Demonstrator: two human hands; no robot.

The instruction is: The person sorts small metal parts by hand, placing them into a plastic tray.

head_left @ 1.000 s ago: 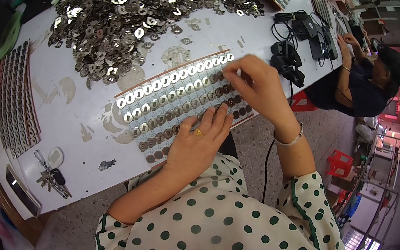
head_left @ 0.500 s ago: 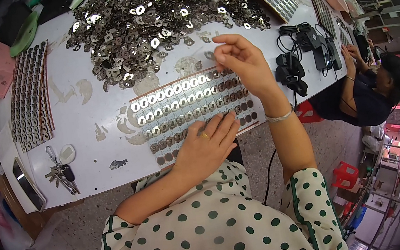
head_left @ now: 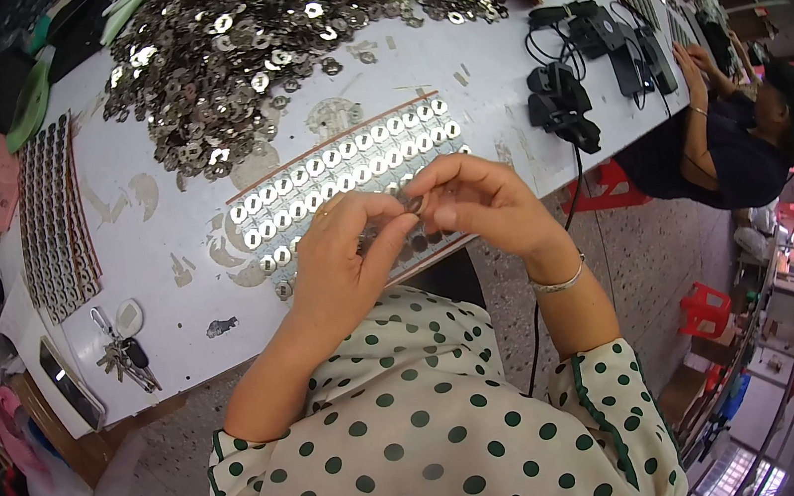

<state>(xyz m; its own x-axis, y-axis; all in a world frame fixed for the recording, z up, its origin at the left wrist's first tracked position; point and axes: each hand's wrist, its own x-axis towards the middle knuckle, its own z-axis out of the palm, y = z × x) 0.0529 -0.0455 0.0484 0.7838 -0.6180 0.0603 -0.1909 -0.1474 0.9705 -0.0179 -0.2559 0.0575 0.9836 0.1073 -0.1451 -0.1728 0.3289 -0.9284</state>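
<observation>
Above the panel on the table, our left hand and right hand pinch a small dark piece, fingers nearly closed; we should apply light, even pressure.

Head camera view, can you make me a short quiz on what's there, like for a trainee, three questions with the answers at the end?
1. Multiple choice: the fingertips of the left hand and the right hand are close together over which thing?
A. the keys
B. the board of metal discs
C. the black cables

2. True or false: the pile of metal pieces lies on the far side of the board from the wearer.

3. Fill in the blank: the bracelet is on the wearer's ____ wrist.

Key: 1. B. 2. True. 3. Right.
</observation>
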